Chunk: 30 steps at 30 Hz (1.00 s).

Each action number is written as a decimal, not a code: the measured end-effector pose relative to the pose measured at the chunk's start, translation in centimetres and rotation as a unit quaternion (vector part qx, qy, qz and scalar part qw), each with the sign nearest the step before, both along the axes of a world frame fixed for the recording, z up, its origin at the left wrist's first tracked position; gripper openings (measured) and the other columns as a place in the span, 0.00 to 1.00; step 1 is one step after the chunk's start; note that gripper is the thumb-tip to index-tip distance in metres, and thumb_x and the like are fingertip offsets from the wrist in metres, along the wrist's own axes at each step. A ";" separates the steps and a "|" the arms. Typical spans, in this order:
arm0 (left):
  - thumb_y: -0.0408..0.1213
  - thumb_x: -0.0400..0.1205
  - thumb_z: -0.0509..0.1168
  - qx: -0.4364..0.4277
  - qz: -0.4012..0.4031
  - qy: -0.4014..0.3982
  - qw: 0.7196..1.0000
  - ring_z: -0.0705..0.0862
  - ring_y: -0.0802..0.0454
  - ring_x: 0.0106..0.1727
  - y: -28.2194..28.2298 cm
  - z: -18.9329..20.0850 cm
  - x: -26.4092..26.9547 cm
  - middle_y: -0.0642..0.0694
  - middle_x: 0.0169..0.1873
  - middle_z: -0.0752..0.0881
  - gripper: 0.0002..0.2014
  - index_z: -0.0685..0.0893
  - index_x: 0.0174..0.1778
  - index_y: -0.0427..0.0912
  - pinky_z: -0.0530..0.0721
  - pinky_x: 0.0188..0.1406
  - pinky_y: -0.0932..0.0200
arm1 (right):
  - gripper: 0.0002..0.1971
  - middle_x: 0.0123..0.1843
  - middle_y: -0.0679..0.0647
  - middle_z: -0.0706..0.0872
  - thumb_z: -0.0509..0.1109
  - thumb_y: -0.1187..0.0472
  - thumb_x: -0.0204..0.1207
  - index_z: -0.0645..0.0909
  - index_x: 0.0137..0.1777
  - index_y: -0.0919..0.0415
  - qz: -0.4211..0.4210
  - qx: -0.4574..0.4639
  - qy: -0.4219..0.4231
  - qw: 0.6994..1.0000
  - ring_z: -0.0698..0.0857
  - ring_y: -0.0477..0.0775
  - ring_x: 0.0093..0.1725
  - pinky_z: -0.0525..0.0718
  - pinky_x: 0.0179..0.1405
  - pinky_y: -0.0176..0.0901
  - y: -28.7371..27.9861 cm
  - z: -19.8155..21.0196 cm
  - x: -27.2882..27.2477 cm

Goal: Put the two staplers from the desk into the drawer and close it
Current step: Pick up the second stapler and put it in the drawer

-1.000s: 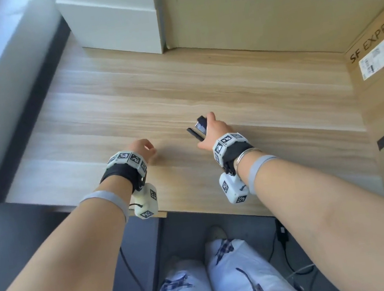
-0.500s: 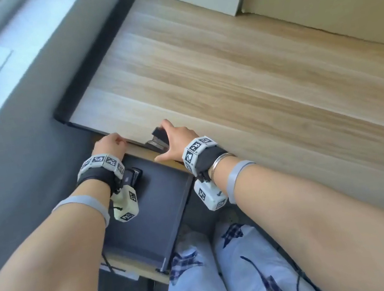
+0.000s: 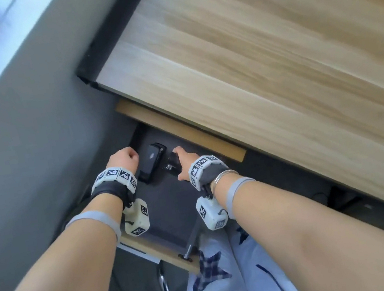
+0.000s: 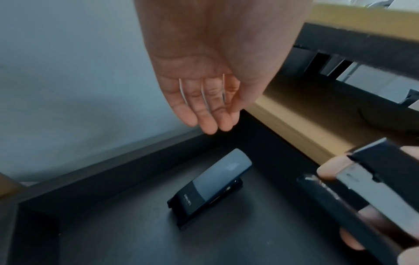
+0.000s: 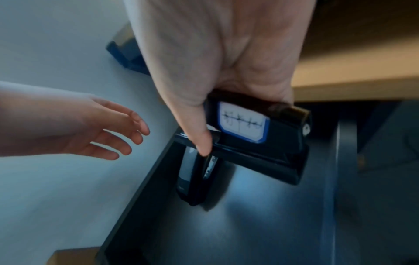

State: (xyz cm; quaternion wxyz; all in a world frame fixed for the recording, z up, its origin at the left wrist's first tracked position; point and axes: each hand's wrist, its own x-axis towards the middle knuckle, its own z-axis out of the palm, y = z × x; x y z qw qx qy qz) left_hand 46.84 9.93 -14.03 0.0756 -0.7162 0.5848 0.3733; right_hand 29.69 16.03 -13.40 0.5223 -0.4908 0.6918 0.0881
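Note:
The dark drawer (image 3: 170, 206) stands pulled out under the wooden desk (image 3: 260, 59). One grey-topped stapler (image 3: 152, 161) (image 4: 213, 186) (image 5: 192, 179) lies on the drawer floor near its back left corner. My right hand (image 3: 183, 161) (image 5: 222, 71) grips a second black stapler (image 5: 256, 136) (image 4: 371, 193) with a white label, just above the drawer floor to the right of the first. My left hand (image 3: 123, 160) (image 4: 208, 100) hovers empty above the drawer's left wall, fingers relaxed and loosely bent.
The drawer's wooden front (image 3: 162, 253) is near my lap. A grey wall (image 3: 22, 147) runs along the left of the drawer. The desk's front edge (image 3: 181, 132) overhangs the back of the drawer. Cables (image 3: 165, 288) hang below.
My right hand came off the desk edge and went down into the drawer with the black stapler. My left hand drew back from the grey-topped stapler. The head view tilted down.

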 end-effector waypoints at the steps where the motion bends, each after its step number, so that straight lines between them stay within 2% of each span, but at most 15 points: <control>1: 0.33 0.77 0.54 0.006 0.000 0.001 1.000 0.89 0.35 0.48 0.0 -0.6 0.1 0.36 0.47 0.91 0.14 0.85 0.46 0.43 0.87 0.52 0.48 | 0.33 0.34 0.55 0.78 0.67 0.63 0.77 0.57 0.78 0.54 -0.013 0.015 0.006 1.000 0.76 0.54 0.30 0.74 0.31 0.42 0.0 -1.0 0.3; 3: 0.32 0.77 0.53 0.019 -0.001 0.002 1.000 0.89 0.34 0.49 -0.1 -1.8 0.1 0.36 0.48 0.91 0.14 0.85 0.47 0.42 0.87 0.52 0.48 | 0.30 0.32 0.54 0.75 0.62 0.58 0.78 0.57 0.78 0.54 -0.057 0.044 0.018 0.997 0.73 0.52 0.26 0.72 0.28 0.42 0.0 -2.7 0.9; 5: 0.32 0.77 0.53 0.030 -0.005 0.004 1.000 0.89 0.34 0.49 -0.2 -2.8 0.0 0.36 0.48 0.90 0.14 0.85 0.48 0.42 0.87 0.51 0.48 | 0.28 0.44 0.59 0.79 0.60 0.57 0.78 0.57 0.78 0.54 -0.107 0.066 0.018 0.992 0.77 0.55 0.31 0.76 0.33 0.45 -0.3 -4.0 1.5; 6: 0.32 0.77 0.53 0.034 -0.008 0.005 0.999 0.89 0.34 0.49 -0.2 -3.4 -0.1 0.36 0.48 0.90 0.14 0.85 0.47 0.42 0.87 0.51 0.48 | 0.29 0.55 0.61 0.79 0.59 0.58 0.79 0.56 0.79 0.53 -0.129 0.074 0.014 0.989 0.82 0.59 0.40 0.80 0.42 0.49 -0.4 -4.6 1.7; 7: 0.32 0.77 0.53 0.038 -0.011 0.004 0.999 0.88 0.35 0.48 -0.3 -3.8 -0.1 0.36 0.48 0.90 0.14 0.85 0.47 0.43 0.87 0.50 0.49 | 0.30 0.67 0.64 0.74 0.59 0.60 0.80 0.53 0.81 0.51 -0.150 0.083 0.012 0.985 0.83 0.64 0.55 0.81 0.56 0.54 -0.4 -5.3 1.8; 8: 0.32 0.77 0.53 0.042 -0.014 0.003 0.999 0.88 0.35 0.48 -0.3 -4.3 -0.2 0.37 0.48 0.90 0.14 0.85 0.47 0.43 0.86 0.49 0.49 | 0.32 0.77 0.64 0.67 0.58 0.61 0.82 0.49 0.83 0.50 -0.173 0.094 0.012 0.980 0.77 0.68 0.68 0.76 0.69 0.56 -0.5 -5.9 1.9; 9: 0.33 0.78 0.54 0.046 -0.017 0.002 0.999 0.88 0.35 0.48 -0.4 -4.8 -0.3 0.38 0.49 0.90 0.13 0.84 0.47 0.43 0.85 0.48 0.50 | 0.34 0.81 0.63 0.61 0.59 0.62 0.83 0.46 0.84 0.49 -0.199 0.103 0.008 0.975 0.71 0.67 0.76 0.70 0.75 0.56 -0.6 -6.4 1.9; 11: 0.33 0.78 0.54 0.049 -0.020 -0.002 0.999 0.87 0.36 0.49 -0.5 -5.6 -0.5 0.37 0.49 0.90 0.13 0.85 0.48 0.43 0.84 0.48 0.51 | 0.39 0.80 0.63 0.66 0.63 0.62 0.82 0.42 0.85 0.51 -0.245 0.106 -0.007 0.964 0.71 0.65 0.77 0.69 0.74 0.53 -0.8 -7.2 1.8; 14: 0.33 0.79 0.55 0.051 -0.029 -0.005 0.998 0.87 0.35 0.49 -0.8 -6.6 -0.8 0.36 0.49 0.90 0.13 0.85 0.49 0.43 0.84 0.50 0.51 | 0.44 0.72 0.63 0.78 0.70 0.63 0.77 0.45 0.84 0.53 -0.308 0.095 -0.029 0.946 0.80 0.65 0.69 0.77 0.66 0.50 -0.8 -8.2 1.3; 17: 0.35 0.80 0.56 0.058 -0.038 -0.007 0.998 0.87 0.35 0.50 -0.8 -7.2 -1.2 0.35 0.49 0.90 0.13 0.85 0.50 0.42 0.85 0.51 0.49 | 0.35 0.60 0.63 0.83 0.70 0.63 0.76 0.56 0.79 0.54 -0.358 0.072 -0.029 0.930 0.84 0.65 0.55 0.77 0.50 0.46 -0.5 -9.2 1.4; 19: 0.36 0.80 0.57 0.061 -0.037 -0.007 0.997 0.87 0.34 0.49 -0.8 -7.6 -1.4 0.34 0.48 0.89 0.13 0.85 0.50 0.39 0.85 0.51 0.48 | 0.30 0.54 0.62 0.84 0.68 0.62 0.77 0.60 0.76 0.57 -0.381 0.065 -0.023 0.922 0.82 0.62 0.47 0.74 0.45 0.43 -0.5 -9.7 1.5; 22: 0.40 0.81 0.57 0.067 -0.034 -0.005 0.997 0.88 0.33 0.49 -0.9 -8.3 -1.5 0.33 0.47 0.89 0.14 0.85 0.50 0.38 0.86 0.51 0.48 | 0.30 0.64 0.64 0.83 0.69 0.62 0.77 0.59 0.76 0.60 -0.391 0.076 -0.020 0.917 0.85 0.65 0.59 0.76 0.50 0.45 -0.6 -10.3 1.3; 24: 0.42 0.81 0.57 0.067 -0.030 -0.005 0.997 0.88 0.33 0.48 -0.9 -8.5 -1.7 0.32 0.46 0.90 0.14 0.85 0.49 0.39 0.87 0.52 0.47 | 0.31 0.67 0.65 0.81 0.70 0.63 0.77 0.58 0.76 0.60 -0.382 0.095 -0.018 0.919 0.83 0.66 0.63 0.80 0.58 0.50 -0.6 -10.5 1.4; 27: 0.42 0.80 0.57 0.061 -0.022 0.000 0.998 0.89 0.32 0.46 -0.7 -8.6 -1.8 0.31 0.45 0.90 0.12 0.84 0.46 0.40 0.88 0.51 0.45 | 0.32 0.72 0.65 0.74 0.72 0.61 0.76 0.59 0.75 0.61 -0.369 0.109 -0.002 0.923 0.80 0.66 0.68 0.78 0.66 0.55 -0.4 -11.0 1.5; 30: 0.41 0.79 0.57 0.059 -0.018 0.007 0.998 0.89 0.31 0.45 -0.5 -8.9 -1.7 0.30 0.44 0.90 0.11 0.83 0.44 0.41 0.89 0.50 0.43 | 0.32 0.76 0.64 0.66 0.72 0.59 0.76 0.61 0.75 0.65 -0.338 0.109 0.023 0.935 0.75 0.63 0.72 0.75 0.68 0.53 -0.2 -11.3 1.2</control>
